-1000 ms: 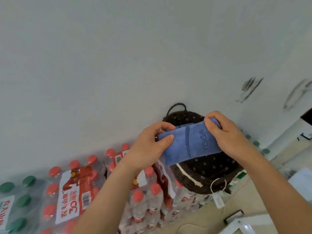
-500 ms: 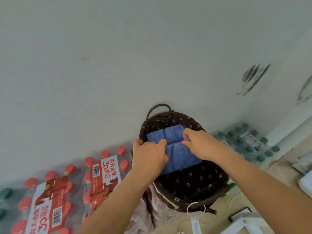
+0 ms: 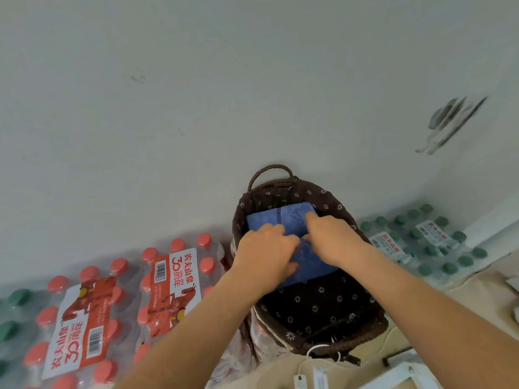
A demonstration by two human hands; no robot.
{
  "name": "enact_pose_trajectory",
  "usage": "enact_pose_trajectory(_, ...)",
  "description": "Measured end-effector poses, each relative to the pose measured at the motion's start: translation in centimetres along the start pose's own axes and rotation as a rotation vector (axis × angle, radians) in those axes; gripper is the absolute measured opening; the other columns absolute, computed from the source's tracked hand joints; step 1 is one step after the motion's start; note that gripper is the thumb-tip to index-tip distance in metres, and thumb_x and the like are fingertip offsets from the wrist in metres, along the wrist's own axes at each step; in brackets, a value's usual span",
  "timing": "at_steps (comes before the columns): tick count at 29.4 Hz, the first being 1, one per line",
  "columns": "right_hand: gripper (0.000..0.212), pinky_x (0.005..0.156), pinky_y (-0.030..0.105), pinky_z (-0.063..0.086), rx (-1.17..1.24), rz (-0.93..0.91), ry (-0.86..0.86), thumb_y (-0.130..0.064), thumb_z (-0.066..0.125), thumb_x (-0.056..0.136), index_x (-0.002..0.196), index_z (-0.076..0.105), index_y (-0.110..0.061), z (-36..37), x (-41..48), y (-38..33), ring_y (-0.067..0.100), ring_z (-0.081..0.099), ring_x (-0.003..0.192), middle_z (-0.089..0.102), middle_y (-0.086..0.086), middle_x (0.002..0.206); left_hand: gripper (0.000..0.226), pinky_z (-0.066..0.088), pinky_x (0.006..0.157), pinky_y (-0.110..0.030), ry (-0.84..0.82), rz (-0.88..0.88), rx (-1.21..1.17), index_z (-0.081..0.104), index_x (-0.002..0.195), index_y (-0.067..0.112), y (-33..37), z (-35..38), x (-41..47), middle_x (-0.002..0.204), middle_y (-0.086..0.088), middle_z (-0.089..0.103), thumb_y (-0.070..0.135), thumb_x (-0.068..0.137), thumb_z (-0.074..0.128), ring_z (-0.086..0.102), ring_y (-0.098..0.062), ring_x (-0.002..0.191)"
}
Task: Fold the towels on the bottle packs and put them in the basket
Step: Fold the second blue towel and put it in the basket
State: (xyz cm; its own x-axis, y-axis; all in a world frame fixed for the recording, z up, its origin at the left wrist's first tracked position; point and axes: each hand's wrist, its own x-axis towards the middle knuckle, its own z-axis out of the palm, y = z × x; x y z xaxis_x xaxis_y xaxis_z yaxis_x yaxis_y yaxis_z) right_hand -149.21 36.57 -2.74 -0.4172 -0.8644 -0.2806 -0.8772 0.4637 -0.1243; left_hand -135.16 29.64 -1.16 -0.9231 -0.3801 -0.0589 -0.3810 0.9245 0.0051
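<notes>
A dark brown wicker basket (image 3: 370,330) with a flowered lining stands on the bottle packs against the wall. A folded blue towel (image 3: 280,217) lies inside it at the far end. My left hand (image 3: 266,254) grips the towel's near left edge, fingers on top and thumb along the side. Over the towel's right part lies my right hand (image 3: 334,240), its index finger stretched across the top. Both hands hide the middle of the towel.
Shrink-wrapped packs of red-capped bottles (image 3: 168,284) lie left of the basket, and a green-capped pack (image 3: 421,242) lies to its right. The grey wall rises right behind. A paper tag (image 3: 320,376) hangs from the basket's near rim, beside a white frame (image 3: 401,377).
Both hands carried the blue towel from above the basket's rim down into the basket. It now lies at the far end under my hands.
</notes>
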Motion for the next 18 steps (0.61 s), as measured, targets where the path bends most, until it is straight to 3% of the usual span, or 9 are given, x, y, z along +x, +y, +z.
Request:
enact_pose_trajectory(2,0.029,0.059,0.034,0.034,-0.014,-0.001,0.036,-0.009,0.048,0.094,0.121,0.041,-0.004,0.2,-0.3,-0.2,0.027,0.052,0.074,0.061,0.016,0.102,0.039,0.033,0.066,-0.034,-0.099,0.014,0.000,0.052,0.112,0.021,0.1,0.0,-0.1,0.104,-0.003,0.053,0.047,0.084,0.061,0.052,-0.022,0.097)
enact_pose_trajectory(6,0.032,0.060,0.034,0.033,-0.113,0.002,0.159,-0.006,0.048,0.092,0.123,0.040,-0.007,1.0,-0.6,-0.5,0.032,0.056,0.087,0.053,0.017,0.110,0.046,0.034,0.061,-0.034,-0.095,-0.036,0.001,0.048,0.115,0.021,0.0,0.5,-0.2,0.106,-0.004,0.050,0.049,0.082,0.064,0.051,-0.023,0.099)
enact_pose_trajectory(10,0.032,0.049,0.033,0.029,-0.200,-0.104,0.362,-0.004,0.075,0.067,0.094,0.057,-0.008,1.1,-0.9,-0.4,0.031,0.052,0.078,0.051,0.014,0.089,0.053,0.036,0.065,-0.035,-0.156,-0.112,0.013,0.044,0.125,0.020,0.5,0.8,0.1,0.117,-0.008,0.047,0.052,0.086,0.060,0.049,-0.027,0.106)
enact_pose_trajectory(12,0.025,0.056,0.035,0.039,-0.101,-0.194,0.288,-0.027,0.070,0.080,0.096,0.056,-0.014,0.5,-1.2,0.1,0.026,0.051,0.087,0.050,0.007,0.094,0.053,0.036,0.067,-0.036,-0.174,-0.141,0.032,0.042,0.127,0.020,0.6,0.9,0.5,0.120,-0.009,0.046,0.051,0.087,0.058,0.049,-0.028,0.109)
enact_pose_trajectory(15,0.048,0.076,0.032,0.045,-0.012,-0.295,0.003,-0.052,0.065,0.079,0.113,0.052,-0.021,0.3,-2.8,1.0,0.019,0.048,0.100,0.047,-0.001,0.109,0.049,0.036,0.072,-0.035,-0.146,-0.147,0.066,0.044,0.124,0.018,1.0,1.1,0.6,0.120,-0.009,0.047,0.050,0.089,0.055,0.047,-0.027,0.110)
enact_pose_trajectory(18,0.062,0.083,0.036,0.045,-0.241,-0.306,0.018,-0.033,0.070,0.077,0.131,0.041,-0.024,0.7,-4.1,1.5,0.021,0.046,0.112,0.044,0.000,0.123,0.047,0.035,0.072,-0.035,-0.097,-0.097,0.063,0.047,0.122,0.017,1.2,1.0,0.5,0.115,-0.008,0.049,0.051,0.090,0.053,0.049,-0.025,0.107)
